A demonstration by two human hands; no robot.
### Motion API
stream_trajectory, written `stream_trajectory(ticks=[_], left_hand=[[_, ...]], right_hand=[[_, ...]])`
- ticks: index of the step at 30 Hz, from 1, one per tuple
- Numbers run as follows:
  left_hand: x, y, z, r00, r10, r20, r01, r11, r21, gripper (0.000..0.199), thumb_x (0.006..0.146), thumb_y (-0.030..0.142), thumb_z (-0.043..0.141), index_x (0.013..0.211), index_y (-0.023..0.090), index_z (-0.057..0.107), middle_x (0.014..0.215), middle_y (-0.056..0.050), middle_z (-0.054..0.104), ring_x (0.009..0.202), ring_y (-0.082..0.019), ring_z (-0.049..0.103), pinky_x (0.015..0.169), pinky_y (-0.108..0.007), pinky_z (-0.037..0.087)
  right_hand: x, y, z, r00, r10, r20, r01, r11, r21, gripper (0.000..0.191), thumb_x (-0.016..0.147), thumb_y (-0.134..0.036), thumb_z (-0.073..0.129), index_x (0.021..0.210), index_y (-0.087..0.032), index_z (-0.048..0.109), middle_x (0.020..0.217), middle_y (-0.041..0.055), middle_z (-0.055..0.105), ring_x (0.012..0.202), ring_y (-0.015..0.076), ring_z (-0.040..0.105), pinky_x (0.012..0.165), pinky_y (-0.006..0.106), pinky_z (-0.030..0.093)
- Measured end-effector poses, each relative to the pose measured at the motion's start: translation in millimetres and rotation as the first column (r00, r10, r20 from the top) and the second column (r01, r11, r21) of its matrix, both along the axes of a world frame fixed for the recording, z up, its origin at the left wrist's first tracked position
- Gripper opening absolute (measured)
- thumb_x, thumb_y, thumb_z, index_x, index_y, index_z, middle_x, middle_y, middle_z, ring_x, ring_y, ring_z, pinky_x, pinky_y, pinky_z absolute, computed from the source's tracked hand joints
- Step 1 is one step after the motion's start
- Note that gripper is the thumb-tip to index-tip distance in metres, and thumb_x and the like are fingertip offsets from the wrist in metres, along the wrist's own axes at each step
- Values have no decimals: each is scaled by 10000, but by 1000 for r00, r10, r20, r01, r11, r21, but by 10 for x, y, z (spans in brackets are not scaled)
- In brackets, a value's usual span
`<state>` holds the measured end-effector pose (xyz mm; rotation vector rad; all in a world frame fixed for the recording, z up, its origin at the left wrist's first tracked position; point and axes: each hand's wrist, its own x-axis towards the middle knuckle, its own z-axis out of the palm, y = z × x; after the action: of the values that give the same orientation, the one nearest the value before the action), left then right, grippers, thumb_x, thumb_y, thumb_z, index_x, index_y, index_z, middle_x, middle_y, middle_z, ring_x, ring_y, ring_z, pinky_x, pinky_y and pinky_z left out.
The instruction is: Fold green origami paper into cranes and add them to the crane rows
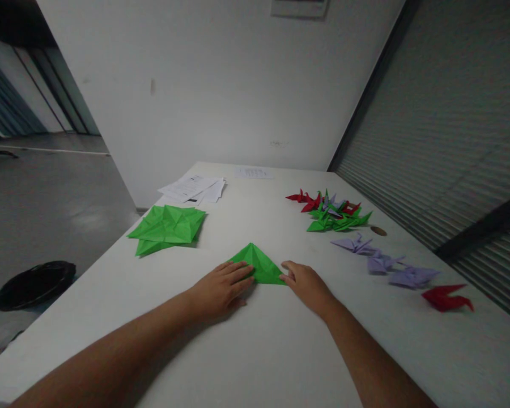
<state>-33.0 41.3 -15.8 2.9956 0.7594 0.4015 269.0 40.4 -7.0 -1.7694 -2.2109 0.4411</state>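
Left hand (pixel 225 286) lies flat on the left side of the green paper triangle (pixel 261 266), which rests on the white table (pixel 263 351). Right hand (pixel 305 281), apart from the left, meets the triangle's right corner; pinch cannot be confirmed. Right of triangle: red paper crane (pixel 444 297), lavender paper cranes (pixel 413 276). Beyond-left: creased green sheets (pixel 168 225). Beyond-right: mixed crane pile (pixel 334 221).

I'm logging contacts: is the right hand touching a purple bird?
No, the right hand is at the folded green paper, apart from the purple birds.
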Motion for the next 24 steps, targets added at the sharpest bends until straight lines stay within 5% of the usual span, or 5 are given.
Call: stream_trajectory(ticks=[7, 10, 13, 18, 24], left_hand=[[-4, -5, -49, 999, 5, -32, -8, 997, -79, 610, 1026, 510, 485, 1533, 171, 454, 1589, -162, 472, 1463, -361, 446, 1188, -529, 392], [-6, -8, -36, 999, 13, -35, -16, 996, -93, 594, 1027, 505, 481, 1516, 168, 479, 1589, -165, 472, 1458, -377, 449, 1180, -545, 397], [-1, -13, -41, 999, 21, -35, -25, 994, -104, 591, 1028, 502, 479, 1517, 170, 480, 1598, -166, 458, 1467, -379, 436, 1188, -554, 384], [0, -12, -45, 999, 25, -47, -31, 991, -127, 616, 1029, 498, 472, 1551, 174, 434, 1616, -161, 433, 1483, -382, 412, 1193, -566, 369], [-1, -10, -31, 999, 20, -39, -25, 989, -144, 657, 1020, 481, 495, 1592, 183, 373, 1638, -157, 397, 1501, -373, 386, 1207, -555, 357]], right_hand=[[3, 9, -62, 999, 44, -14, -41, 987, 158, 248, 937, -244, 667, 1150, -128, 718, 899, 106, 737, 864, 263, 688, 796, 364, 538], [-46, -16, -38, 994, 103, 37, -109, 917, 383, 240, 914, -209, 688, 1136, -124, 722, 1057, 160, 713, 1037, 312, 641, 956, 471, 535], [-170, -80, -24, 968, 240, 76, -248, 855, 456, 250, 913, -181, 683, 1150, -110, 721, 1169, 186, 701, 1128, 321, 623, 1035, 503, 524], [-405, -209, -75, 855, 496, 149, -518, 812, 270, 533, 936, -312, 697, 1419, -110, 597, 1539, 197, 527, 1445, 333, 466, 1198, 509, 417], [-405, -217, -41, 851, 509, 132, -512, 859, -13, 719, 969, -421, 652, 1577, -118, 416, 1665, 183, 323, 1551, 313, 309, 1274, 492, 285]])
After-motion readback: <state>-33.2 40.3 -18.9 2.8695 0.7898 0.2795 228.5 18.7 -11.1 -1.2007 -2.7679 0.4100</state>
